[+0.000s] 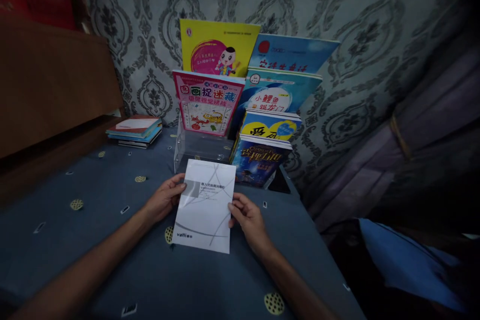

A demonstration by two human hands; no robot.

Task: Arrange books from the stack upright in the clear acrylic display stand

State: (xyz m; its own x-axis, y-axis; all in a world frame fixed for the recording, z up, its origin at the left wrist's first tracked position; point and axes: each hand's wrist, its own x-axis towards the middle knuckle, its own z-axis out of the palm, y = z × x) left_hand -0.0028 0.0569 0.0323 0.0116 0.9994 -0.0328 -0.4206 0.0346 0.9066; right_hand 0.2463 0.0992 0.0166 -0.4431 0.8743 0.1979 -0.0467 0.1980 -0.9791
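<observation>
White booklet (205,206), grey line pattern on its cover, held by both side edges just above the blue patterned worktop (112,240), directly in front of a clear display stand (195,149). Left hand (165,199): grip closed on the booklet's left edge, thumb on the cover. Right hand (248,220): grip closed on the right edge, thumb on top. The stand carries tiered picture books (240,100), covers facing out, against the patterned wall. A flat stack of books (135,131) lies well apart at the far left.
</observation>
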